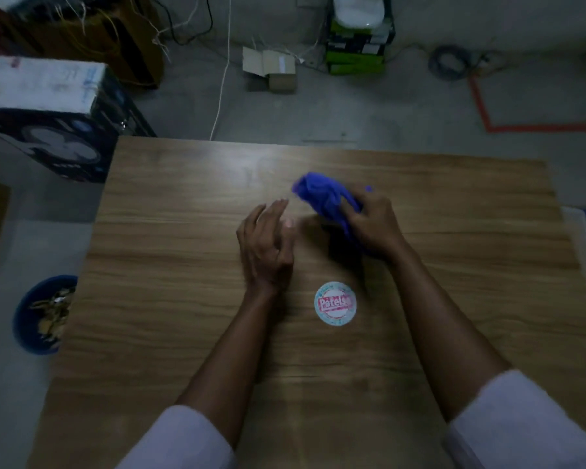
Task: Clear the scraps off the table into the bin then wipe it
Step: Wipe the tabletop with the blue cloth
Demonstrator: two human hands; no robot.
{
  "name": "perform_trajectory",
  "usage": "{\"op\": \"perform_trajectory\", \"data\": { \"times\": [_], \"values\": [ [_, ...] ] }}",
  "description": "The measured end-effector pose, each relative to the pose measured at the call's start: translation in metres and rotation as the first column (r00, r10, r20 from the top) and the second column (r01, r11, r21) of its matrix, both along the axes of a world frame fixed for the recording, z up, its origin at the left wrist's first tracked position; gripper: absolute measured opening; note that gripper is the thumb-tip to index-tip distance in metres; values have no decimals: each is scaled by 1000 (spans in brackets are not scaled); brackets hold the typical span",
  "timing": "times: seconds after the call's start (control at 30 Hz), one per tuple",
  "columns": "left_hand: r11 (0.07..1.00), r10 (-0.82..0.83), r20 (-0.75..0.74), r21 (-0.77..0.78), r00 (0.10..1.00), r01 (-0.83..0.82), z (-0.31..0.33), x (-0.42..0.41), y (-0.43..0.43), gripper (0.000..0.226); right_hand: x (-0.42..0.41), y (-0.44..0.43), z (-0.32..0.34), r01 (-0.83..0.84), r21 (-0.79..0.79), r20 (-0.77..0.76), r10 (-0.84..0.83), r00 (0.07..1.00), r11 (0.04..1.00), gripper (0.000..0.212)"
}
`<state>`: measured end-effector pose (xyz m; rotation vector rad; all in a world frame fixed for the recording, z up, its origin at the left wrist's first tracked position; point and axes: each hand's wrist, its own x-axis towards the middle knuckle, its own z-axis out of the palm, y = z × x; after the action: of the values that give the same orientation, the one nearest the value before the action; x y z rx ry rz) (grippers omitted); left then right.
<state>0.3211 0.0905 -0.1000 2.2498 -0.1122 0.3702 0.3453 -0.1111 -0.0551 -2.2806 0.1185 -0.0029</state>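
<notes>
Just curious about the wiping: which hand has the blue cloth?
The right hand grips the bunched blue cloth; the left hand beside it is open, fingers relaxed, with no cloth in it.

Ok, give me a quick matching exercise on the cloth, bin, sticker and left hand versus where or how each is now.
1 cloth
2 bin
3 sticker
4 left hand

A on the floor, left of the table
B flat on the table
C bunched in the right hand
D open, holding nothing

Pairs: 1-C, 2-A, 3-B, 4-D
</notes>
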Motion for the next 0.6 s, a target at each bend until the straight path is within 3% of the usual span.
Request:
{"op": "perform_trajectory", "data": {
  "times": [0.07, 0.13, 0.23, 0.37, 0.5, 0.6],
  "values": [
    [997, 66, -57, -25, 996, -68, 1, 1, 2, 44, 21, 2, -2, -3, -74, -50, -1, 999, 997, 43],
    [995, 87, -75, -31, 993, -90, -2, -2, 7, 44, 23, 18, -22, -87, -362, -183, 21, 983, 928, 59],
    [999, 50, -62, -15, 997, -51, -10, -14, 16, 45, -8, 40, -47, -105, -557, -115, 50, 992, 824, 71],
    [999, 45, -56, 0, 997, -45, -12, -28, 19, 46, -64, 47, -48, -110, -441, 102, 171, 980, 891, 52],
    [999, 27, -78, 20, 997, -26, -11, -41, 20, 47, -81, 28, -20, 75, -145, 317, -25, 948, 987, 33],
    [999, 24, -88, 37, 996, -21, -12, -41, 20, 47, -53, 24, -12, 102, -223, 166, -65, 984, 969, 47]
  ]
}}
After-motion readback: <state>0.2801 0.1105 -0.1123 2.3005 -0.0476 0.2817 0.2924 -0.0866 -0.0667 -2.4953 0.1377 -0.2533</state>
